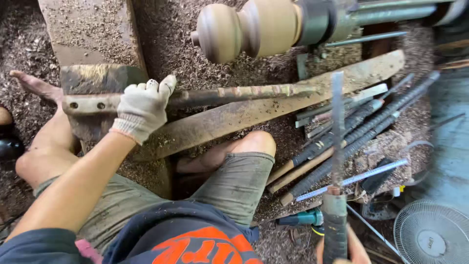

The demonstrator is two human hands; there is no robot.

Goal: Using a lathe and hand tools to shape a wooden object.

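**Gloved hand on the rest bar, chisel held upright below a turned wooden piece**

The left hand (pixel 144 108), in a white knitted glove, is closed over the near end of a long rusty metal bar (pixel 220 96), fingers curled round its top; the bar appears to be steadied this way as a rest in front of the work. Of the right hand (pixel 349 249) only a part is seen at the lower edge, wrapped around the grey handle of a long flat steel chisel (pixel 337 127), whose blade is pointed up toward the lathe. Beyond the bar, a pale rounded wooden workpiece (pixel 244 29), bulb-shaped with a small knob at its tip, is carried on the lathe spindle. A broad worn wooden plank (pixel 254 115) is laid slantwise under the bar. To the right, a cluster of long dark ribbed tools (pixel 351 134) is kept within reach on the sawdust-covered floor (pixel 166 29). A white fan (pixel 432 234) is stood at the lower right.
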